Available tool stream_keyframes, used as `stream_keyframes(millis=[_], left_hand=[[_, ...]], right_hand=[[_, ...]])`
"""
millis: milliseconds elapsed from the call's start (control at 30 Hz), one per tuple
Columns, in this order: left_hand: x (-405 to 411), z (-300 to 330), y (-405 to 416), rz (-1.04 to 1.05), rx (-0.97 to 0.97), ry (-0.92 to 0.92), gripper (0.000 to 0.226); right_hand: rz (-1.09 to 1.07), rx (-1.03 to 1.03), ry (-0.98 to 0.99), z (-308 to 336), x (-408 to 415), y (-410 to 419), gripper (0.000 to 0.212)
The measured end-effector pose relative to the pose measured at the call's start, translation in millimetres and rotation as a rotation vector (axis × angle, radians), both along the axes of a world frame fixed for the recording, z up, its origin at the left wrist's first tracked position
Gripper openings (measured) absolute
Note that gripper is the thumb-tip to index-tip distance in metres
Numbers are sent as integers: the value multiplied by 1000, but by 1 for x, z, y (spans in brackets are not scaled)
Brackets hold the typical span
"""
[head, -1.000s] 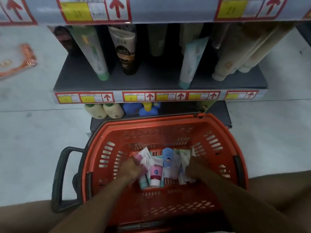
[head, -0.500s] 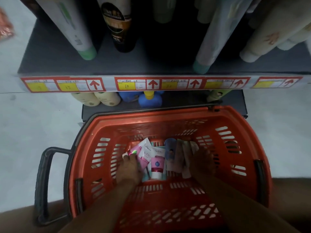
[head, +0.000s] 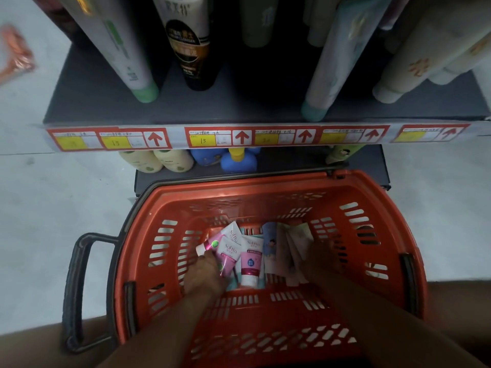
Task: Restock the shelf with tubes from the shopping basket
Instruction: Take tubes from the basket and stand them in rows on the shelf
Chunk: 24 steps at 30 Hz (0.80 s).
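My left hand (head: pixel 206 274) fingers grasp pink Softto tubes (head: pixel 225 254); right hand (head: pixel 322 258) gathers pale tubes (head: pixel 293 244) in the basket (head: pixel 265 330), grip unclear.

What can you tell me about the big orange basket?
The orange basket looks like hard plastic, with slotted walls and floor. It sits on the floor below the shelf edge. A dark handle lies folded out at its left. Tubes lie inside, where the left hand and right hand reach among them.
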<state>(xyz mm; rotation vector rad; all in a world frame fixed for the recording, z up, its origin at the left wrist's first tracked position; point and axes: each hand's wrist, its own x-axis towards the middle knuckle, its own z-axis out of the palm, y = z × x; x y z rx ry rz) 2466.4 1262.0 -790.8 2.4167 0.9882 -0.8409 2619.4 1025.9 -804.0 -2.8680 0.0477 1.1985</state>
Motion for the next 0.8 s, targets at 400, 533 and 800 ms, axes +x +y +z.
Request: stream_keyframes(millis=[400,533,800], left_hand=[[9,60,-2,226,-95,-163,60],[14,93,-10,209,-126,-277,54],[20,157,-15,162,-93,-499,51]], right_hand=[[86,269,-154,57,-2,8,61],[160,293,-264,92,-3,14,50],[264,416,-406,164,11,18,60]])
